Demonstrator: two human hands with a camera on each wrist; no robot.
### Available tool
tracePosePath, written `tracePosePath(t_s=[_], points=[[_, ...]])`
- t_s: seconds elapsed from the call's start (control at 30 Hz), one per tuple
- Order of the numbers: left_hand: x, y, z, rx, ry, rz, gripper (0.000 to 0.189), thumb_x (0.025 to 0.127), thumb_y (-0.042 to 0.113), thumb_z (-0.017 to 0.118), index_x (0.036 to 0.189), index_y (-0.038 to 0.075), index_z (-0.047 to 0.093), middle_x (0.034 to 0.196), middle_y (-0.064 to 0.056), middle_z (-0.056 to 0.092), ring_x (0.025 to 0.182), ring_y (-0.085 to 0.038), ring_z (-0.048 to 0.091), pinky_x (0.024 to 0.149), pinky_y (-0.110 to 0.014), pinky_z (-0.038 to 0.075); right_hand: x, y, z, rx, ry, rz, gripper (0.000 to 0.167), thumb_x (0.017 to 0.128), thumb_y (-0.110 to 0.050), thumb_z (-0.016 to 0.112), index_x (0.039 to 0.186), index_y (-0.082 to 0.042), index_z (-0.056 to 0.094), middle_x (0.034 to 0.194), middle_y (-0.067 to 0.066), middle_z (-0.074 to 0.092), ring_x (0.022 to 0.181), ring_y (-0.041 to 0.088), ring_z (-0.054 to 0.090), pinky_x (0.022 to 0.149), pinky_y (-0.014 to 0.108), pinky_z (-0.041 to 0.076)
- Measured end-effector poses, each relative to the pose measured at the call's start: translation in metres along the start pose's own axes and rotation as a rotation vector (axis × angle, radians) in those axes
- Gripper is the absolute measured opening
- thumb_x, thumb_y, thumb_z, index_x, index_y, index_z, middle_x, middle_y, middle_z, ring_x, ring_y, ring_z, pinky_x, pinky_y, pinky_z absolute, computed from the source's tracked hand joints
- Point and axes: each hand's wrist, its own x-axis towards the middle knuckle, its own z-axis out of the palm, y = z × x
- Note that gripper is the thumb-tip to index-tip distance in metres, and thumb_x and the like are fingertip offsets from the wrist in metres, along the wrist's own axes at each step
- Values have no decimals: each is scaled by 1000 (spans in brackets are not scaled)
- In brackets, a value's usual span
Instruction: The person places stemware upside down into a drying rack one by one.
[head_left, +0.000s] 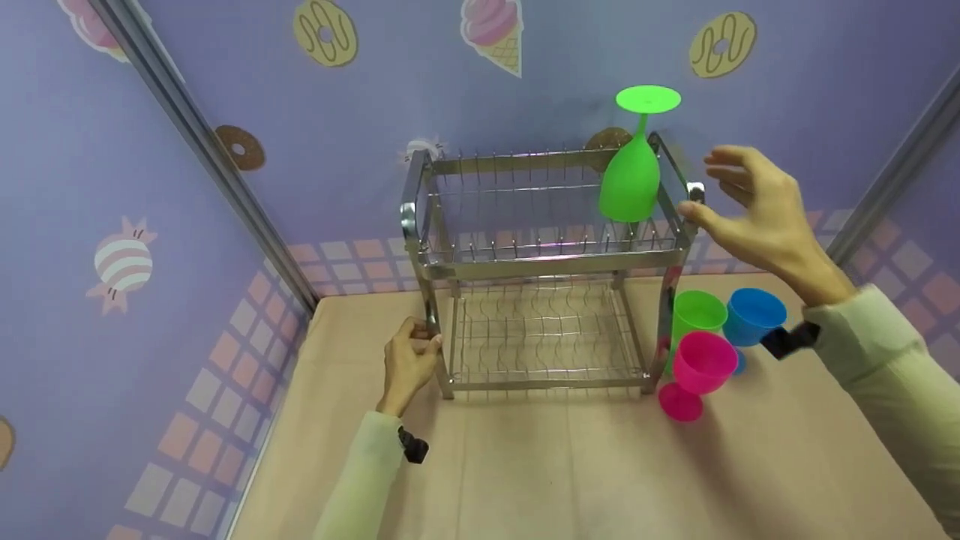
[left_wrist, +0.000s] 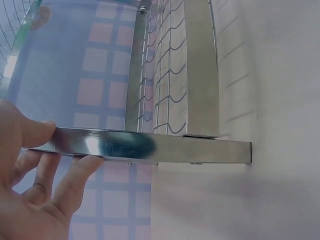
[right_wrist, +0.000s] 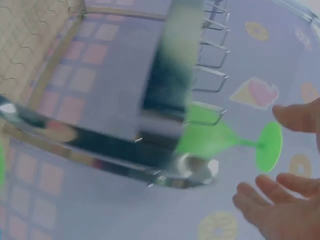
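A two-tier metal dish rack (head_left: 555, 266) stands against the back wall. My left hand (head_left: 411, 364) pinches its front left leg (left_wrist: 110, 145), thumb on one side and fingertips on the other. On the right end of the upper tier, a green plastic goblet (head_left: 630, 180) rests upside down with its round foot up. Just right of that tier hangs my right hand (head_left: 765, 214), fingers spread and holding nothing. In the right wrist view, its thumb and fingers (right_wrist: 272, 197) are apart beside the goblet's foot (right_wrist: 270, 146).
Right of the rack, a pink goblet (head_left: 705, 364), a second green goblet (head_left: 699, 311) and a blue goblet (head_left: 754, 315) stand upright close together on the cloth-covered table (head_left: 525, 465). The lower tier (head_left: 544, 337) has wavy wires. Printed wall panels (head_left: 225, 300) enclose the table.
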Motion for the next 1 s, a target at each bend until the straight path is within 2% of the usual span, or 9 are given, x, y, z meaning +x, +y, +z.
tracePosePath(t_s=[0.23,0.37,0.47,0.57,0.73,1.0], points=[[-1,0,1,-14,2,3,17,97,2,74,113,4,68,107,-15,73,101,-32,74,89,-48,66,-42,35,-2,28,47,-49,68,91,-9,86,150,0,53,148,24,60,139,42,58,114,15,46],[-2,0,3,-14,-1,4,17,97,3,75,113,4,69,107,-15,73,102,-32,74,89,-48,66,-65,51,-1,29,75,-76,66,89,-3,86,147,3,55,145,25,62,138,15,61,111,9,44],[-2,-1,4,-14,5,7,17,96,3,75,112,4,68,107,-16,73,102,-33,74,88,-48,66,-82,62,1,20,85,-90,65,88,-1,86,146,4,56,143,24,63,131,-7,57,110,6,44],[-2,-2,6,-26,10,16,18,96,1,76,112,2,68,106,-17,73,99,-34,74,88,-47,66,-100,77,4,32,100,-92,65,86,4,86,144,5,57,141,26,64,128,-11,56,109,5,43],[-2,-4,9,-41,23,27,17,96,0,76,111,0,68,104,-18,74,95,-34,75,87,-47,66,-131,110,11,60,132,-56,66,81,10,87,141,6,60,136,24,65,127,-6,59,108,5,44],[1,-5,7,-50,30,21,15,96,0,75,109,1,68,103,-17,73,96,-32,74,88,-47,65,-173,150,23,84,59,78,74,83,1,90,148,4,54,144,29,58,124,-15,54,102,2,45]])
